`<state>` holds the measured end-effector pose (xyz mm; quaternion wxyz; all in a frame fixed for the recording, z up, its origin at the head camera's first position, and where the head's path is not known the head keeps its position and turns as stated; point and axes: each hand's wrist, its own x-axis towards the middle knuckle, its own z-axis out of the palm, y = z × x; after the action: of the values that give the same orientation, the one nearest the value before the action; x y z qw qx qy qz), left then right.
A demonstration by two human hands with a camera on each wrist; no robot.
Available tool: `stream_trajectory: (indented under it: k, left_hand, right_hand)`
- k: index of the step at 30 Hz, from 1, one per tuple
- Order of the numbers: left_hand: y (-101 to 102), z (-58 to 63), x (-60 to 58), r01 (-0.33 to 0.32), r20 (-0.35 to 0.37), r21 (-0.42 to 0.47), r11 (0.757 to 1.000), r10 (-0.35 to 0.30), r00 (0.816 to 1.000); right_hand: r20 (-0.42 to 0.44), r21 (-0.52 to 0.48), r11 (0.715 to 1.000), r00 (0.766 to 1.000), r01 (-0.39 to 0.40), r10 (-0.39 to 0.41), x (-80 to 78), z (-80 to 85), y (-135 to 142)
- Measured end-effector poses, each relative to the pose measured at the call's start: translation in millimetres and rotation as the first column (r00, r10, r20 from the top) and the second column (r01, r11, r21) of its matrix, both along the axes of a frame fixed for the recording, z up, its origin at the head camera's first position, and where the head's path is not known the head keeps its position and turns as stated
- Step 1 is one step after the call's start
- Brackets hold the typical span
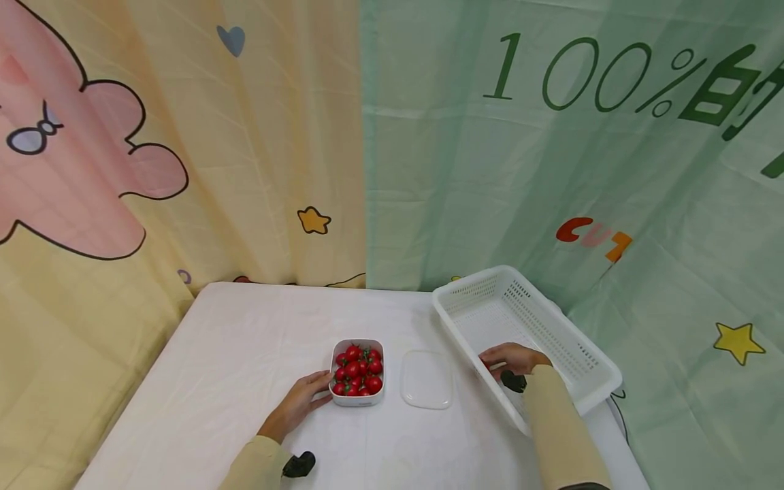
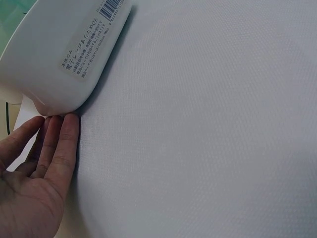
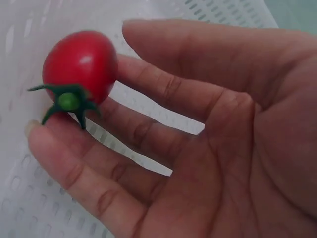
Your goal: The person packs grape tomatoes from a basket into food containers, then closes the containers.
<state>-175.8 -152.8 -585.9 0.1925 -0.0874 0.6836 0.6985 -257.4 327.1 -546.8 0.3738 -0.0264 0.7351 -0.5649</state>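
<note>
In the head view, a white container (image 1: 358, 401) full of red cherry tomatoes (image 1: 353, 369) stands on the table. My left hand (image 1: 300, 405) touches its left side; the left wrist view shows nearly straight fingertips (image 2: 69, 124) against the container's lower corner. My right hand (image 1: 514, 357) is inside the white perforated basket (image 1: 569, 333), near its left wall. One cherry tomato (image 3: 81, 64) with a green calyx lies in the bent fingers (image 3: 143, 129) of that hand, seen close in the right wrist view. The thumb is apart from the tomato.
A clear flat lid (image 1: 427, 380) lies on the white table (image 1: 245, 354) between container and basket. Printed curtains (image 1: 429, 170) stand behind the table and along its sides. A thin dark cable (image 1: 620, 415) hangs by the basket's right end.
</note>
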Motion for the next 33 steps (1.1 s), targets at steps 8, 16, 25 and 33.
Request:
stream_trajectory:
  k: [8, 16, 25, 33]
  left_hand:
    - [1, -0.3, -0.8, -0.015, 0.006, -0.002, 1.0, 0.015, 1.0]
    - [0, -1.5, -0.7, -0.008, -0.005, 0.006, 1.0, 0.008, 1.0]
    - [0, -0.7, -0.9, -0.001, -0.019, 0.014, 1.0, 0.001, 1.0]
    - [1, -0.2, -0.3, -0.006, -0.014, 0.007, 1.0, 0.006, 1.0]
  right_hand:
    - [-0.057, -0.008, 0.998, 0.997, -0.056, 0.055, -0.9, 12.1, -8]
    - [-0.092, -0.052, 0.998, 0.996, -0.022, 0.017, 4.7, 29.0, -17]
    - [-0.219, 0.026, 0.999, 0.975, 0.029, -0.022, 14.1, 42.8, -22]
    - [-0.298, 0.016, 0.994, 0.95, 0.104, -0.095, 22.2, 54.9, -30]
